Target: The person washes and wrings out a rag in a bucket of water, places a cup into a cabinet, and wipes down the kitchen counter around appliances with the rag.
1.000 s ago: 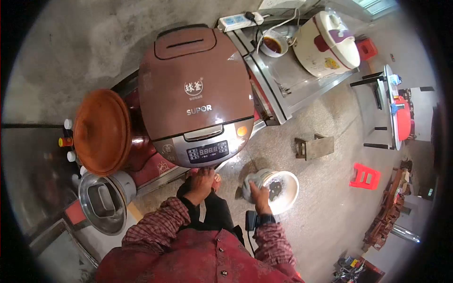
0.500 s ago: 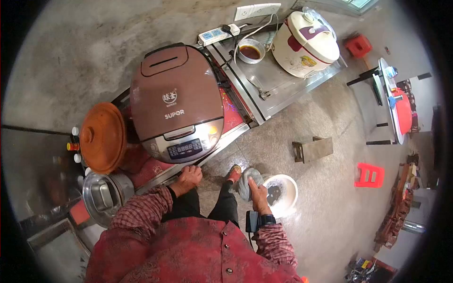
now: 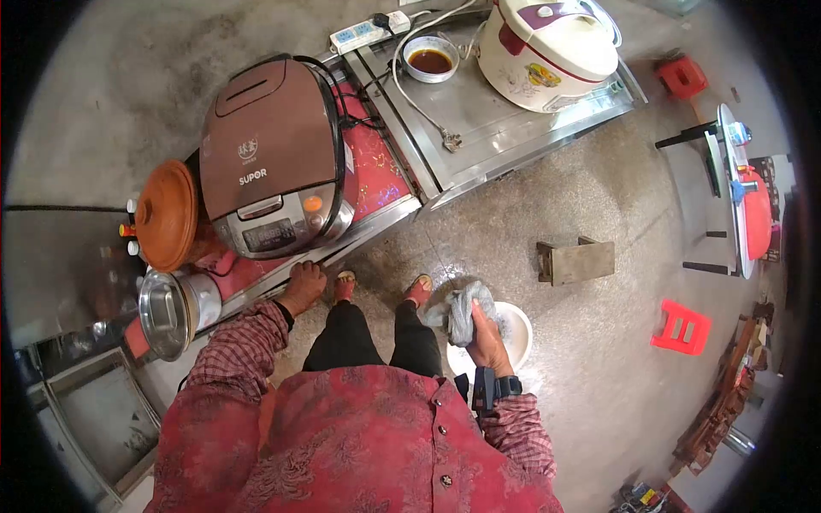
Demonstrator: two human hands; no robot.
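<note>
My right hand [image 3: 489,340] is closed around a bunched grey cloth [image 3: 467,315], held over the near-left side of a white bucket [image 3: 520,329] on the floor. The cloth and hand hide part of the bucket's inside. My left hand [image 3: 303,289] rests at the counter's metal front edge [image 3: 342,244], fingers slightly bent and holding nothing. Just beyond it stands a brown rice cooker [image 3: 274,145] with its lid down, on a red patterned surface [image 3: 376,162].
An orange-brown lidded pot [image 3: 167,214] and a steel pot [image 3: 162,316] stand left. Further right are a bowl of dark liquid [image 3: 430,61], a loose plug [image 3: 451,141] and a white rice cooker [image 3: 547,60]. A small wooden stool [image 3: 577,261] and red stool [image 3: 682,327] occupy the floor.
The view has shifted. My right hand has lifted the grey cloth up over the bucket's rim. My left hand stays by the counter edge, further left in view.
</note>
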